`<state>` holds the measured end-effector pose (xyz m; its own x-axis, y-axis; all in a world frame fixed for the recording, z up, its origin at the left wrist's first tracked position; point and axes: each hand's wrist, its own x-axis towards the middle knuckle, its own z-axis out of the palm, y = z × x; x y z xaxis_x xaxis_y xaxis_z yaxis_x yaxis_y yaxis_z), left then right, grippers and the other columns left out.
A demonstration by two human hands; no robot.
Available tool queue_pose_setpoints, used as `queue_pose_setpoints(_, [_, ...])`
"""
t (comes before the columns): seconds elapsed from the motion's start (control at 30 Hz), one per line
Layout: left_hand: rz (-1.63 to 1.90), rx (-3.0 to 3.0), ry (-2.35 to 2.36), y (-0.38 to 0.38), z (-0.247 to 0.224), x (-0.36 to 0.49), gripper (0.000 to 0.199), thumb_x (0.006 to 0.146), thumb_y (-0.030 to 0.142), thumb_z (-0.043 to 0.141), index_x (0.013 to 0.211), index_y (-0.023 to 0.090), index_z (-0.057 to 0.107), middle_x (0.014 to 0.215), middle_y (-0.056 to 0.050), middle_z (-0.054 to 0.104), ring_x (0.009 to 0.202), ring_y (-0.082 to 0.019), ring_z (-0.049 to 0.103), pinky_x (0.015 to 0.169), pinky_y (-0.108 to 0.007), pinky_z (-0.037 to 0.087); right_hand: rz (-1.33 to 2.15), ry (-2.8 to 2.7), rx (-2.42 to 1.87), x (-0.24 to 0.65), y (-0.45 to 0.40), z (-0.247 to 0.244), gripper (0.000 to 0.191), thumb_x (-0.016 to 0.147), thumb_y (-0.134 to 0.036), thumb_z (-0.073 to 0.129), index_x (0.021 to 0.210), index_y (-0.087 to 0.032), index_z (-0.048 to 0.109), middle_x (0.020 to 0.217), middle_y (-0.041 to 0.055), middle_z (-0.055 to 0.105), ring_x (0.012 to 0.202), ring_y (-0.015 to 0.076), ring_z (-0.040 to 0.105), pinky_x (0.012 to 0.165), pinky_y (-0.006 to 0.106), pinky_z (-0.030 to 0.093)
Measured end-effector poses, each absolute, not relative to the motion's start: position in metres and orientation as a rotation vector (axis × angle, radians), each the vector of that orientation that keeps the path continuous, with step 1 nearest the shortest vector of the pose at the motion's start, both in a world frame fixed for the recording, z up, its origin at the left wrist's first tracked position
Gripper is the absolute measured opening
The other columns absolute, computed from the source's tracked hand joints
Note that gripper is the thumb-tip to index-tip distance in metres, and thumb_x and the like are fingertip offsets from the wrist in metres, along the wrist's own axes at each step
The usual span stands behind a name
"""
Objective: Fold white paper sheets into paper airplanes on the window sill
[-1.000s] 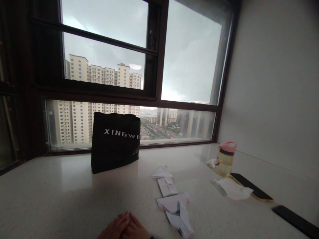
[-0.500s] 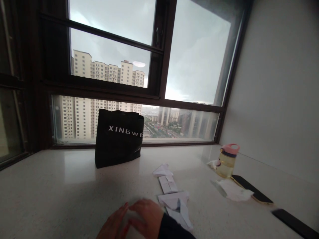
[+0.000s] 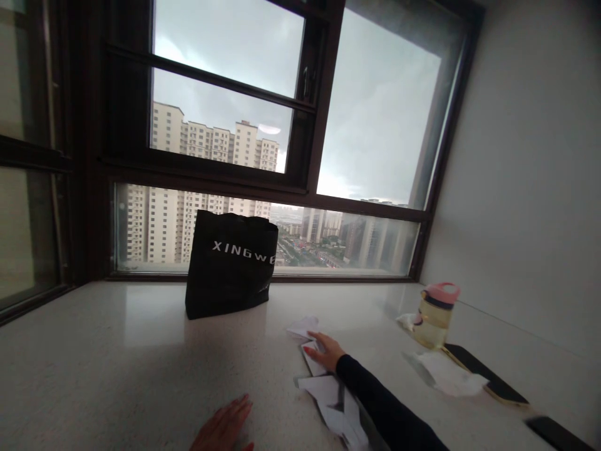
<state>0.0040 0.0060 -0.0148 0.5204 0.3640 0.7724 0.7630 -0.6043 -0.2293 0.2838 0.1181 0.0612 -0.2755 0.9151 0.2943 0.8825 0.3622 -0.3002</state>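
Note:
My right hand (image 3: 327, 352) reaches forward over a row of folded white papers, thumb and fingers apart. Its fingertips rest at the far folded paper (image 3: 304, 327) and the squarish folded paper (image 3: 313, 359), which the hand partly covers. Closer to me along the same row lie a wide folded paper (image 3: 322, 389) and another folded paper (image 3: 353, 416), overlapping beside my dark sleeve. At the bottom edge my left hand (image 3: 223, 427) lies on the white surface, fingers stretched out, with no object visible in it. Its lower part is cut off by the frame.
A black bag (image 3: 232, 266) stands upright before the window. On the right are a bottle with a pink lid (image 3: 434, 316), a crumpled white tissue (image 3: 451, 373), a phone (image 3: 486, 373) and a dark flat object (image 3: 561, 433) at the edge.
My hands were close together at the bottom; now my right hand has moved forward and right onto the papers. My left hand stays low. The view has shifted slightly.

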Motion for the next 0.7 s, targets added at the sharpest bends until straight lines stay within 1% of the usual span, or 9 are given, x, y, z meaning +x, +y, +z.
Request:
queue_pose_setpoints(0.1, [-1.045, -2.164, -0.885, 0.01, -0.019, 0.004, 0.048, 0.081, 0.037, 0.032, 0.125, 0.019, 0.023, 0.098, -0.004, 0.062, 0.083, -0.013, 0.059, 0.065, -0.018, 0.05, 0.145, -2.308, -1.489, 0.254, 0.106, 0.053, 0.049, 0.068, -0.04, 0.054, 0.109, -0.014, 0.051, 0.111, 0.0161, 0.051, 0.107, 0.0288, 0.041, 0.09, 0.044, 0.027])
queue_pose_setpoints(0.2, [-1.116, -2.195, -0.928, 0.008, -0.014, 0.004, 0.046, 0.08, 0.035, 0.034, 0.122, 0.017, 0.029, 0.103, -0.006, 0.058, 0.091, -0.014, 0.056, 0.072, -0.02, 0.048, 0.195, -2.431, -1.313, 0.219, 0.088, 0.05, 0.052, 0.071, -0.043, 0.051, 0.114, -0.014, 0.046, 0.114, 0.0145, 0.05, 0.11, 0.0253, 0.038, 0.094, 0.04, 0.021])
queue_pose_setpoints(0.27, [-1.159, -2.198, -0.981, 0.004, -0.006, 0.003, 0.044, 0.08, 0.034, 0.034, 0.12, 0.017, 0.032, 0.106, -0.007, 0.056, 0.094, -0.015, 0.053, 0.075, -0.021, 0.047, 0.23, -2.511, -1.168, 0.198, 0.074, 0.051, 0.05, 0.073, -0.042, 0.048, 0.115, -0.015, 0.044, 0.115, 0.0117, 0.049, 0.11, 0.0219, 0.038, 0.095, 0.037, 0.02])
queue_pose_setpoints(0.37, [-1.181, -2.171, -1.076, -0.001, 0.004, 0.002, 0.043, 0.079, 0.035, 0.034, 0.119, 0.018, 0.034, 0.11, -0.007, 0.053, 0.097, -0.017, 0.051, 0.079, -0.024, 0.045, 0.266, -2.57, -1.003, 0.178, 0.057, 0.061, 0.042, 0.079, -0.039, 0.042, 0.116, -0.019, 0.043, 0.116, 0.0072, 0.049, 0.111, 0.0173, 0.038, 0.095, 0.03, 0.023])
queue_pose_setpoints(0.5, [-1.173, -2.168, -1.142, -0.006, 0.01, 0.003, 0.043, 0.078, 0.033, 0.035, 0.118, 0.018, 0.033, 0.11, -0.007, 0.052, 0.099, -0.017, 0.05, 0.082, -0.026, 0.043, 0.267, -2.518, -0.985, 0.193, 0.049, 0.085, 0.047, 0.08, -0.045, 0.035, 0.118, -0.017, 0.041, 0.119, 0.0103, 0.046, 0.109, 0.0199, 0.039, 0.091, 0.033, 0.029])
queue_pose_setpoints(0.57, [-1.207, -2.165, -1.174, -0.009, 0.011, 0.006, 0.041, 0.079, 0.034, 0.033, 0.117, 0.018, 0.035, 0.11, -0.007, 0.052, 0.1, -0.018, 0.049, 0.083, -0.027, 0.042, 0.273, -2.5, -1.002, 0.218, 0.046, 0.092, 0.054, 0.075, -0.05, 0.039, 0.118, -0.017, 0.041, 0.118, 0.011, 0.046, 0.108, 0.0217, 0.04, 0.089, 0.035, 0.031])
queue_pose_setpoints(0.6, [-1.231, -2.165, -1.195, -0.011, 0.012, 0.009, 0.04, 0.079, 0.035, 0.032, 0.116, 0.019, 0.036, 0.11, -0.006, 0.052, 0.1, -0.018, 0.049, 0.083, -0.028, 0.041, 0.281, -2.499, -1.009, 0.234, 0.044, 0.092, 0.061, 0.07, -0.053, 0.045, 0.119, -0.017, 0.039, 0.119, 0.0108, 0.045, 0.108, 0.0231, 0.04, 0.089, 0.036, 0.031])
queue_pose_setpoints(0.63, [-1.257, -2.166, -1.22, -0.012, 0.013, 0.011, 0.04, 0.08, 0.036, 0.031, 0.115, 0.019, 0.037, 0.11, -0.006, 0.052, 0.1, -0.018, 0.048, 0.084, -0.028, 0.041, 0.314, -2.502, -1.031, 0.251, 0.042, 0.088, 0.072, 0.061, -0.055, 0.052, 0.12, -0.018, 0.038, 0.121, 0.0104, 0.043, 0.11, 0.0251, 0.038, 0.09, 0.038, 0.03])
queue_pose_setpoints(0.7, [-1.295, -2.178, -1.253, -0.015, 0.015, 0.016, 0.039, 0.08, 0.038, 0.029, 0.114, 0.02, 0.037, 0.11, -0.006, 0.052, 0.101, -0.018, 0.047, 0.085, -0.029, 0.04, 0.376, -2.521, -1.113, 0.284, 0.037, 0.073, 0.091, 0.045, -0.056, 0.062, 0.123, -0.02, 0.033, 0.126, 0.0097, 0.036, 0.115, 0.0293, 0.028, 0.092, 0.042, 0.026])
